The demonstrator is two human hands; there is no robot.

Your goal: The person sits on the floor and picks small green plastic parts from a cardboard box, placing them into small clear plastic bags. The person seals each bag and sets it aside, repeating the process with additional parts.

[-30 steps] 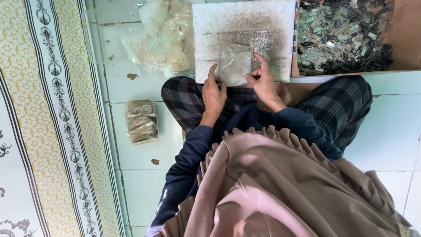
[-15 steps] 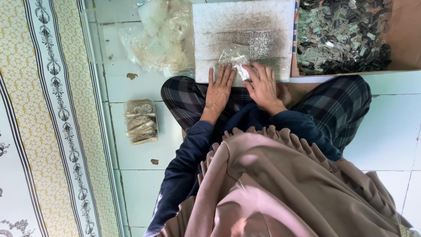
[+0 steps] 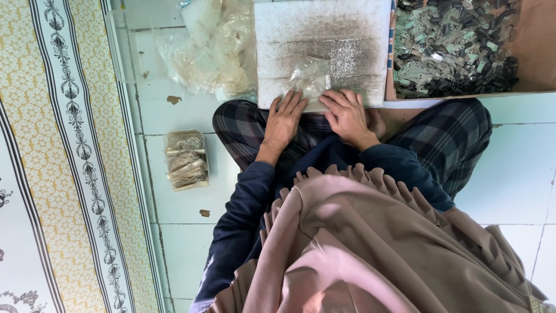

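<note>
Person seated on the tiled floor [image 3: 509, 168], legs crossed, a white board [image 3: 324, 46] resting across the knees and carrying a grey dusting of fine metal bits. Left hand [image 3: 284, 119] lies flat, fingers spread and extended, palm down at the board's near edge; it grips nothing. Right hand [image 3: 347, 113] is likewise open and flat, fingertips touching the near edge of a small clear plastic bag [image 3: 310, 75] that lies on the board just ahead of both hands. The bag is pressed or steadied, not pinched; whether its mouth is open cannot be told. To the right, touching the board's edge, stands a cardboard box [image 3: 533, 46] filled with small dark and greenish metal parts [image 3: 457, 46]. To the left of the board a loose heap of empty clear bags [image 3: 214, 52] sits on the floor; nearer the patterned mat [image 3: 63, 174] lies a bundle of filled packets [image 3: 185, 159], well apart from the hands. Risks noted: the board has no fixed support, so a shift of the knees could tip it and spill the loose bits onto the floor; the thin bag could slide under flat palms or tear on sharp parts; fine pieces could scatter toward the box or the lap
</note>
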